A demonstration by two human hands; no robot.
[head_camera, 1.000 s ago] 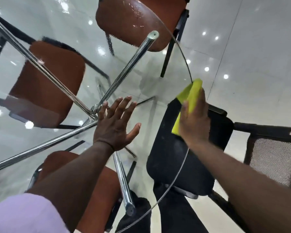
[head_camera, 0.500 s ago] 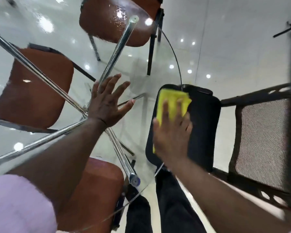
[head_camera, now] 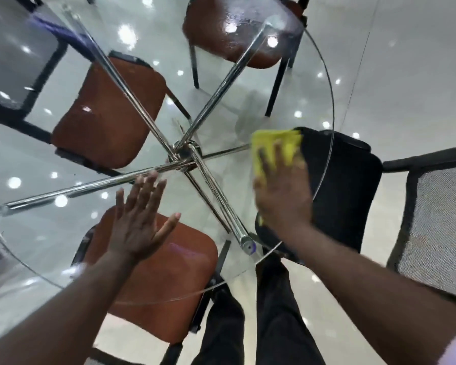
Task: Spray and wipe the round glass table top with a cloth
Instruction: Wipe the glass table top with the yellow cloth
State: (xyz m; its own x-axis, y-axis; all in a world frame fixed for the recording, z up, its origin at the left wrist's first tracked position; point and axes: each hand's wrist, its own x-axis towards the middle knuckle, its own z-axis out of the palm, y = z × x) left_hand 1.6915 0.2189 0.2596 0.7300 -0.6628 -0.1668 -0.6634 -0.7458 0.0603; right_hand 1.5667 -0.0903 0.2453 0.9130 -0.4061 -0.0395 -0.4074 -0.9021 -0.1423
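The right hand [head_camera: 282, 191] was flat on top of the yellow cloth [head_camera: 277, 143], fingers straight and spread, pressing it down onto the round glass table top [head_camera: 295, 96]. No grip there, just an open palm bearing down, and the hand was blurred. The cloth sat on the right part of the glass, inside the rim, with its far end showing past the fingertips. Through the glass beneath it lay the seat of a black chair [head_camera: 342, 185].

Over on the other side, the left hand [head_camera: 137, 222] was opened wide above the near part of the table, fingers straight and close together, thumb splayed out, holding nothing. Whether the palm actually touched the glass could not be told.

Under the top, the chrome legs [head_camera: 184, 154] crossed at a hub near the middle, and their tubes ran out toward the rim. Three brown chairs showed through the glass: one at the near edge [head_camera: 156, 272] under the left hand, one to the left [head_camera: 108, 114], one at the far side [head_camera: 237, 25]. A patch of droplets [head_camera: 248, 21] speckled the glass over that far seat. A mesh chair back [head_camera: 437, 227] stood off to the right, outside the table. The person's dark trousers [head_camera: 248, 325] showed below the near rim, and the glossy floor [head_camera: 406, 75] carried bright spots of reflected light.
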